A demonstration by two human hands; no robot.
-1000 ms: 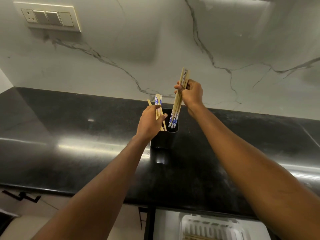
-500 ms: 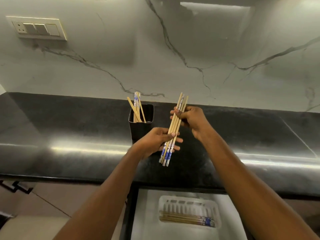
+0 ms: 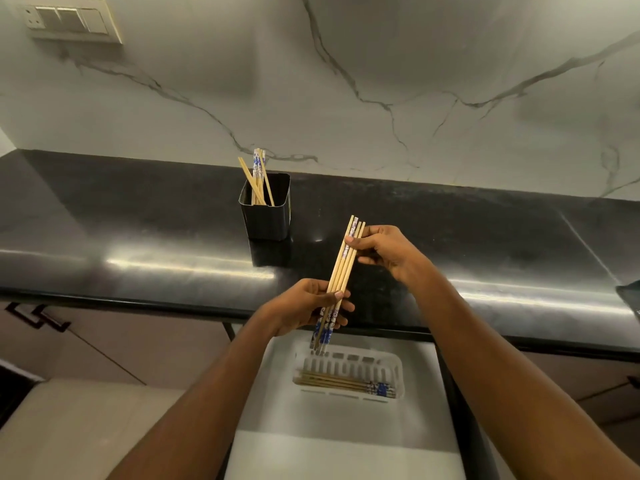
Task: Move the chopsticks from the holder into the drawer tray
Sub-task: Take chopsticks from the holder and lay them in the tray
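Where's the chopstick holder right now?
Head view: the black holder stands on the dark countertop, left of centre, near the marble wall, beyond the left hand, with a few chopsticks inside.

I hold four chopsticks (image 3: 341, 271); more sit in holder (image 3: 266, 220) and tray (image 3: 398, 368), too bunched to count. One holder, one tray, one drawer (image 3: 346, 445), one switch plate (image 3: 69, 22).

Bamboo chopsticks (image 3: 341, 268) (blue ends down) tilt above the white drawer tray (image 3: 399, 370); others lean in the black holder (image 3: 266, 220).

Holder (image 3: 266, 211) behind drawer tray (image 3: 398, 367)
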